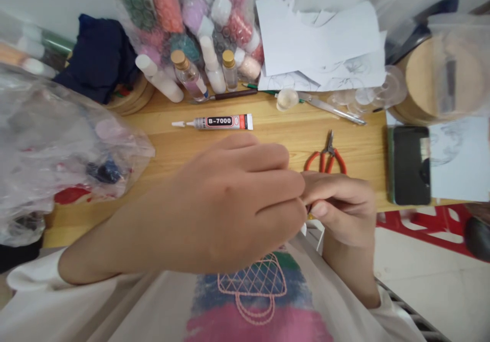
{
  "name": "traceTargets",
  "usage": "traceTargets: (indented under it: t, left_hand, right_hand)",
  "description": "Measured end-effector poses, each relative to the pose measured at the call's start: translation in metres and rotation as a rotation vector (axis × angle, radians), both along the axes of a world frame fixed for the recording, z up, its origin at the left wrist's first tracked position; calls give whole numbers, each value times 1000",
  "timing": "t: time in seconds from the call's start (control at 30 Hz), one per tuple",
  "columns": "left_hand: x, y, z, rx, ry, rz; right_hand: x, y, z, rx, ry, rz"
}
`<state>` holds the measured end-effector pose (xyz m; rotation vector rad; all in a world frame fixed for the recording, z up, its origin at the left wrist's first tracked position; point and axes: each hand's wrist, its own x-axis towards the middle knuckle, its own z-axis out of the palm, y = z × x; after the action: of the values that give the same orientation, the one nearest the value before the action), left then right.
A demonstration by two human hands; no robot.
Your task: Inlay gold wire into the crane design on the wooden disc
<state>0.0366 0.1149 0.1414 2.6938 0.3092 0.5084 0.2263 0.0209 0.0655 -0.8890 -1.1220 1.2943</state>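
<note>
Right hand (340,206) pinches a small dark piece (308,209) — left hand (233,199) curled, hold unclear — beyond "B-7000" tube (224,122).

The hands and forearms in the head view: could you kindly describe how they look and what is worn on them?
The bare left hand and bare right hand have no gloves, and no rings or watch show. A loose off-white fabric left sleeve and matching right sleeve leave much of both forearms uncovered.
</note>
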Motion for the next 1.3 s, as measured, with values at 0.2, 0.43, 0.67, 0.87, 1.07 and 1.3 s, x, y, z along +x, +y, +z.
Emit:
traceTargets:
  t: [0.2, 0.43, 0.67, 0.87, 1.07, 1.3]
  left_hand:
    - [0, 1, 0, 34, 12, -2]
    - [2, 1, -1, -59, -32, 18]
    - [1, -1, -1, -97, -48, 55]
    - [0, -2, 0, -136, -59, 63]
    - [0, -3, 0, -113, -54, 87]
    - [-3, -4, 1, -29, -16, 85]
  right_hand:
    - [-1, -1, 3, -9, -29, -50]
    - [-4, -2, 4, -20, -34, -68]
    - [-9, -6, 3, -78, 7, -97]
    - [-13, -7, 4, -86, 49, -105]
    - [-12, -8, 2, -111, 54, -129]
    - [-1, -7, -7, -13, 89, -46]
